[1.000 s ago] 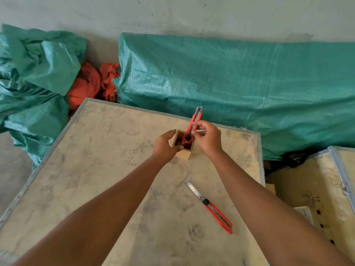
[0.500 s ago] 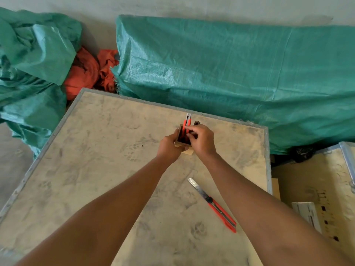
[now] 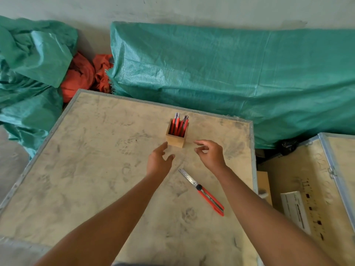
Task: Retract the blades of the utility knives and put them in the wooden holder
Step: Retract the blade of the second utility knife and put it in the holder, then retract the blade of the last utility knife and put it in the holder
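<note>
A small square wooden holder (image 3: 175,140) stands upright toward the far side of the crate top (image 3: 86,169). Red utility knives (image 3: 179,125) stand in it, their tips poking above the rim. One more red utility knife (image 3: 205,193) lies flat on the crate top nearer to me, its long steel blade extended toward the upper left. My left hand (image 3: 158,160) hovers just below and left of the holder, fingers apart, holding nothing. My right hand (image 3: 210,153) floats to the holder's lower right, fingers loosely curled and apart, also with nothing in it.
Green tarpaulin (image 3: 230,73) covers bulky shapes behind and to the left of the crate. An orange cloth (image 3: 82,77) lies between them. A second crate (image 3: 317,189) with a white label sits to the right, across a narrow gap.
My right hand pushed a red knife down into the holder and let go. Both hands have since drawn back toward me, away from the holder.
</note>
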`<action>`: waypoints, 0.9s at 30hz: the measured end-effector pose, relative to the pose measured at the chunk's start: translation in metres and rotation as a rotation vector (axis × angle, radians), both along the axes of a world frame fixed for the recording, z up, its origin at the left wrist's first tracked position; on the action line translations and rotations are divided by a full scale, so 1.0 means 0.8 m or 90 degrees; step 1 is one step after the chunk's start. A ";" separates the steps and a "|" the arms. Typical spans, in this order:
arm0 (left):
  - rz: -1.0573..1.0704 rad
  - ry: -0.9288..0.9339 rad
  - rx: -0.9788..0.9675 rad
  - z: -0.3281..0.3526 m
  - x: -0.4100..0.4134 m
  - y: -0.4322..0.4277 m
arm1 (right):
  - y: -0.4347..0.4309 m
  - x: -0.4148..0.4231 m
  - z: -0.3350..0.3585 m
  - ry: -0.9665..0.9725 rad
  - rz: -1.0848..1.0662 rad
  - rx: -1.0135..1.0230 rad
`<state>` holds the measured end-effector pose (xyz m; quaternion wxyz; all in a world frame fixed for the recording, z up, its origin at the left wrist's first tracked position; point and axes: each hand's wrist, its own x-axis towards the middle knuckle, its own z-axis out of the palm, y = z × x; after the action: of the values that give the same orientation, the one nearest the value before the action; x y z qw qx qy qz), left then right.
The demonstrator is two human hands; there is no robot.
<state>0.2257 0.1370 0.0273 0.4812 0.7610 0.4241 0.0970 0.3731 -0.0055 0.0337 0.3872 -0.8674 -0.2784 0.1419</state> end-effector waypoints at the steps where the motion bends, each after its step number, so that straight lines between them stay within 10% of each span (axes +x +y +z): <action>1: -0.005 0.001 -0.010 -0.007 -0.009 -0.017 | -0.016 -0.003 -0.003 0.045 0.004 -0.023; 27: -0.206 0.053 0.221 -0.101 -0.019 -0.109 | -0.119 -0.067 -0.068 0.208 0.152 -0.163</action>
<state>0.2105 0.0497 -0.0532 0.3346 0.8936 0.2933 0.0588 0.3194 -0.1008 -0.0206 0.2943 -0.8358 -0.2928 0.3593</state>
